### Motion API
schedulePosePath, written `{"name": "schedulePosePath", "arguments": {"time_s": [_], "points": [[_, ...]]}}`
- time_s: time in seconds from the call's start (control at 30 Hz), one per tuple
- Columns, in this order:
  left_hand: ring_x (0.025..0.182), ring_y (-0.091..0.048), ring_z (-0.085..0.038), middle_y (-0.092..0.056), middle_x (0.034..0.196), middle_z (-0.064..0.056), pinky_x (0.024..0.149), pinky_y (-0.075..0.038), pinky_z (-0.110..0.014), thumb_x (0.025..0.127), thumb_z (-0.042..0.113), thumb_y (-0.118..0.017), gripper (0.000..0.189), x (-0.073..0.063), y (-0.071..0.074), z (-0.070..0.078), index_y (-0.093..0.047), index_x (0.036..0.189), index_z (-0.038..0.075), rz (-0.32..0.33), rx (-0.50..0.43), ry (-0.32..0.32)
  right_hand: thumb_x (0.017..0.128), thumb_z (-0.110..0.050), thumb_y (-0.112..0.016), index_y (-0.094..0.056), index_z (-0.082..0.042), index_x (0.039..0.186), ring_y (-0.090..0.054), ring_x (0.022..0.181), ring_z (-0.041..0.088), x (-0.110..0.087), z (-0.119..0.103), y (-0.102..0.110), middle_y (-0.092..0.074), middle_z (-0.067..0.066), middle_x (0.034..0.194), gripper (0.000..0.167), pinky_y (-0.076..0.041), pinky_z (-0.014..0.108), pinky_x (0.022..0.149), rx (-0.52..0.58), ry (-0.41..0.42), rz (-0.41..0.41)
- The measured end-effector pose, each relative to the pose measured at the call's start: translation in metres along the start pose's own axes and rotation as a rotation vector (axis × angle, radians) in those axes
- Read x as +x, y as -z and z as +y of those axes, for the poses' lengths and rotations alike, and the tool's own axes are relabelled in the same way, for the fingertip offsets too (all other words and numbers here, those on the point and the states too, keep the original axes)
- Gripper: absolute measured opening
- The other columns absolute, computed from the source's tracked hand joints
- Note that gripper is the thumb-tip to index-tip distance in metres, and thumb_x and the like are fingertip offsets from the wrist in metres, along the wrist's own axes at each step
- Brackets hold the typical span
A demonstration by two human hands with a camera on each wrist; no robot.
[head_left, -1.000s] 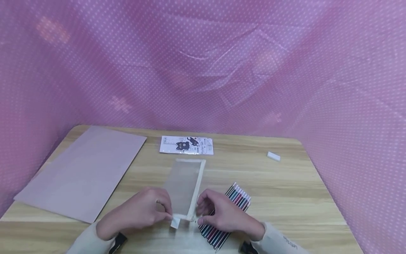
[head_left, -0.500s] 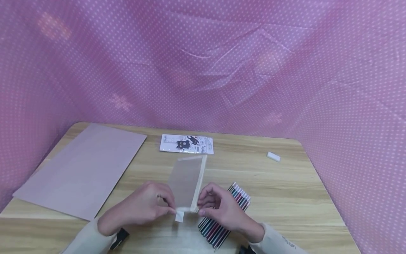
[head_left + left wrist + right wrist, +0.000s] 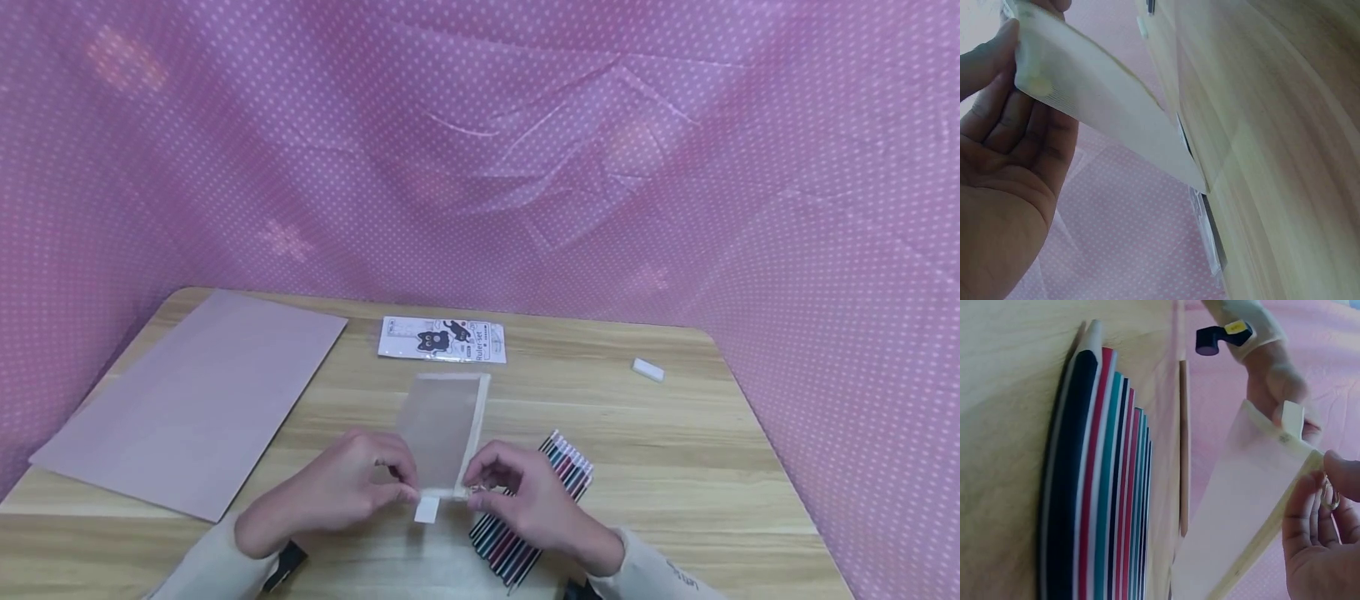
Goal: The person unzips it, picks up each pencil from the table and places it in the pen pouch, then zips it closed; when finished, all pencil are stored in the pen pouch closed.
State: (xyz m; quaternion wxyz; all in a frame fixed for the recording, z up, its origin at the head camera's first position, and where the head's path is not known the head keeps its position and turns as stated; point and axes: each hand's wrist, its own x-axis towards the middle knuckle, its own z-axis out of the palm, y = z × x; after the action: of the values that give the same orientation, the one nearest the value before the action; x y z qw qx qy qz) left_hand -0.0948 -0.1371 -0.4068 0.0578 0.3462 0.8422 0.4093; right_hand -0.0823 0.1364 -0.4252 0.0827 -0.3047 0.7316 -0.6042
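Observation:
A translucent mesh zipper pouch (image 3: 444, 433) with pale edging is held near the middle of the table, its near end raised off the wood. My left hand (image 3: 348, 487) pinches the pouch's near edge between thumb and fingers, beside a small white tag (image 3: 426, 510). With thumb and fingers, my right hand (image 3: 528, 500) pinches the near right corner, at the end of the zipper edge; a metal zipper pull (image 3: 1330, 499) hangs by its fingers in the right wrist view. Under and beside the right hand lies a row of striped pencils (image 3: 566, 467).
A large flat pinkish-grey board (image 3: 195, 400) covers the table's left side. Beyond the pouch lies a packaged ruler set (image 3: 441, 339), with a white eraser (image 3: 648, 369) at the far right. Pink dotted cloth (image 3: 480, 167) hangs around the table (image 3: 712, 467).
The left hand and the pouch's near edge have shifted slightly away and to the right. The right hand's fingers have moved to the pouch's corner. The pencils have stayed put.

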Motion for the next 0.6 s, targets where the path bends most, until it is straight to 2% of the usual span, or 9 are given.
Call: {"name": "schedulePosePath", "arguments": {"time_s": [0.1, 0.3, 0.47, 0.6], "points": [[0.079, -0.063, 0.005, -0.068, 0.082, 0.022, 0.078, -0.057, -0.026, 0.086, 0.024, -0.080, 0.010, -0.001, 0.000, 0.000, -0.073, 0.081, 0.029, 0.003, -0.025, -0.005, 0.085, -0.001, -0.075, -0.069, 0.000, 0.100, -0.065, 0.079, 0.002, 0.001, 0.000, 0.003, -0.071, 0.022, 0.092, 0.016, -0.060, 0.026, 0.069, 0.034, -0.052, 0.021], [0.082, -0.066, 0.002, -0.072, 0.083, 0.017, 0.081, -0.058, -0.024, 0.085, 0.019, -0.081, 0.010, -0.001, 0.000, -0.001, -0.075, 0.081, 0.026, -0.016, -0.095, -0.081, 0.088, -0.002, -0.071, -0.069, 0.004, 0.102, -0.066, 0.079, 0.001, 0.002, 0.000, 0.008, -0.070, 0.029, 0.094, 0.015, -0.059, 0.024, 0.069, 0.088, -0.096, 0.007], [0.082, -0.066, 0.002, -0.072, 0.084, 0.016, 0.082, -0.058, -0.024, 0.082, 0.013, -0.082, 0.014, 0.000, 0.000, 0.001, -0.075, 0.082, 0.024, -0.015, -0.098, -0.153, 0.088, -0.004, -0.072, -0.070, 0.003, 0.100, -0.066, 0.077, 0.002, 0.004, 0.000, 0.010, -0.070, 0.027, 0.092, 0.013, -0.059, 0.024, 0.068, 0.055, -0.120, 0.026], [0.086, -0.067, 0.002, -0.073, 0.088, 0.015, 0.085, -0.058, -0.026, 0.081, 0.011, -0.082, 0.015, 0.002, 0.001, 0.004, -0.075, 0.084, 0.024, -0.002, -0.084, -0.179, 0.087, -0.008, -0.074, -0.071, 0.001, 0.098, -0.065, 0.073, 0.002, 0.005, 0.000, 0.013, -0.071, 0.024, 0.089, 0.013, -0.058, 0.023, 0.066, 0.016, -0.163, 0.059]]}}
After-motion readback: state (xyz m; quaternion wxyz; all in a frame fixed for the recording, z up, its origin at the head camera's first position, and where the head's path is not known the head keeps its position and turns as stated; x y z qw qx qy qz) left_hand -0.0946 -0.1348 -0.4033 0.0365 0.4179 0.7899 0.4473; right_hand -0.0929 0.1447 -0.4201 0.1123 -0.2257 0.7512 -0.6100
